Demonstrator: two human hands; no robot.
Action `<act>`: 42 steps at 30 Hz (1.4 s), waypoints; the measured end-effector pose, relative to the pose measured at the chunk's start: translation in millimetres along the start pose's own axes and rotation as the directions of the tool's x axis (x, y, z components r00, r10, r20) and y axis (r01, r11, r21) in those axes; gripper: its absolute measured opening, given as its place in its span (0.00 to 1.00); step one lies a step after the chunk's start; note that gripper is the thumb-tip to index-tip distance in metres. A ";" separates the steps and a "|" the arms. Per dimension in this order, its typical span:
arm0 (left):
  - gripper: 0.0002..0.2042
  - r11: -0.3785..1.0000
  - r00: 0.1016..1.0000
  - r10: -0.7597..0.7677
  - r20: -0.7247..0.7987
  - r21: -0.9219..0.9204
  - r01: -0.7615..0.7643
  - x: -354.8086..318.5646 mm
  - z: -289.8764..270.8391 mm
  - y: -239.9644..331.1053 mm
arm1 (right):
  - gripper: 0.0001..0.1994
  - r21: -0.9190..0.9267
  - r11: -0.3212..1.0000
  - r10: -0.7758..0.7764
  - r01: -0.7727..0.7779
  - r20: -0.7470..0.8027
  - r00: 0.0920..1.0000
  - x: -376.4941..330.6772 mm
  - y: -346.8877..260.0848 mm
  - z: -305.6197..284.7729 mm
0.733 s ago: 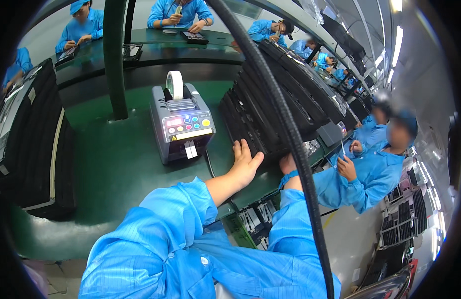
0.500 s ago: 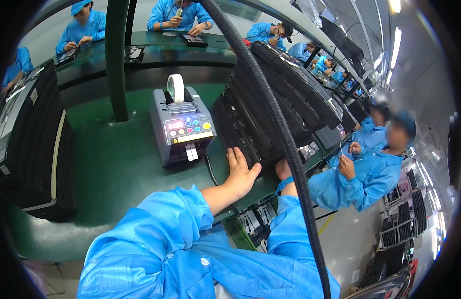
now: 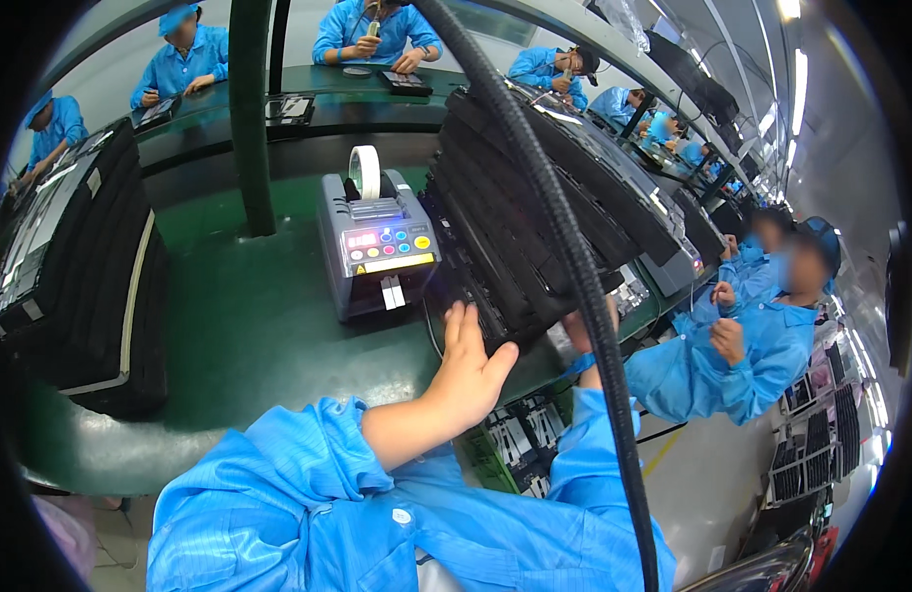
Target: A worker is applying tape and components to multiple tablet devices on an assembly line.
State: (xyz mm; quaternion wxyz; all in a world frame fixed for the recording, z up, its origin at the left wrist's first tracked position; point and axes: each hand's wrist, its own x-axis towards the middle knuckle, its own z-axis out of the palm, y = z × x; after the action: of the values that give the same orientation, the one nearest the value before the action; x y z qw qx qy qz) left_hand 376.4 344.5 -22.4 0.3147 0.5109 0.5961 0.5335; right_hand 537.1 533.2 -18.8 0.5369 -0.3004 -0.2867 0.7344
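The left hand (image 3: 471, 370), fingers spread flat, presses the near end of the tall stack of black trays (image 3: 535, 227) at centre frame. The right hand (image 3: 584, 335) grips its lower right corner, partly hidden behind a black cable (image 3: 564, 257); its fingers cannot be made out. Best keep both palms low and level, so the leaning stack doesn't fan out. It rests on the green worktop (image 3: 239, 326), just right of the grey tape dispenser (image 3: 377, 242).
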 end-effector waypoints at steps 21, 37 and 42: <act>0.37 0.984 0.910 0.072 -0.409 -0.120 -0.132 108.5 15.5 41.1 | 0.33 -0.138 0.983 -0.079 0.124 0.295 0.952 6.3 -61.4 87.3; 0.41 0.974 0.926 0.088 -0.367 -0.165 -0.158 78.0 -29.7 95.8 | 0.35 -0.274 0.954 0.022 0.120 0.464 0.886 -16.3 -73.7 122.8; 0.39 0.942 0.861 0.174 -0.478 -0.174 -0.287 46.5 -70.6 104.4 | 0.35 -0.280 0.954 0.059 0.110 0.531 0.845 -37.8 -58.3 137.2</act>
State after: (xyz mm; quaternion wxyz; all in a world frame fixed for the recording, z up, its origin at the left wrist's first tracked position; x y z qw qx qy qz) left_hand 326.9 356.6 102.0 0.1585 0.3977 0.5187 0.7401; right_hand 479.4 498.4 119.5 0.3940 -0.1584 -0.5363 0.7295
